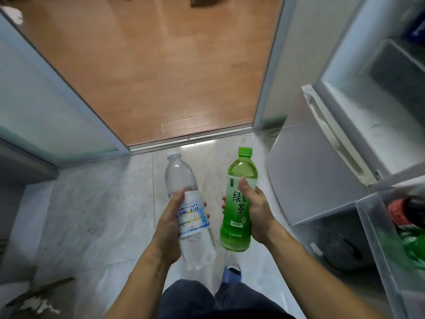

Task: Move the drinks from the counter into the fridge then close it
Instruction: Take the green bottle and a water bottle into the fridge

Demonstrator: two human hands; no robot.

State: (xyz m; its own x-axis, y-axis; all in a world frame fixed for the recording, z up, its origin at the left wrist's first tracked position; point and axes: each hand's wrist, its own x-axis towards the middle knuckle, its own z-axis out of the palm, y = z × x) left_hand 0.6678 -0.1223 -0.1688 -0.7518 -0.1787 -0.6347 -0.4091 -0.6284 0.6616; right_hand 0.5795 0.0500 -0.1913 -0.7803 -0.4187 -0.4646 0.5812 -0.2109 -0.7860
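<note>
My left hand [171,229] grips a clear water bottle [184,178] with a white cap and a blue and white label, held upright over the tiled floor. To its right, my right hand [257,210] grips a green tea bottle [239,210] with a green cap, also upright. The fridge [322,176] stands open on the right. Its door shelf [377,231] at the lower right holds a dark bottle with a red label [404,210] and a green bottle [414,247].
A doorway with a metal threshold [188,139] leads ahead onto a wooden floor [149,65]. Frosted sliding panels [46,107] flank it. A grey counter edge [25,162] lies at the left. My legs and a blue slipper [231,273] are below.
</note>
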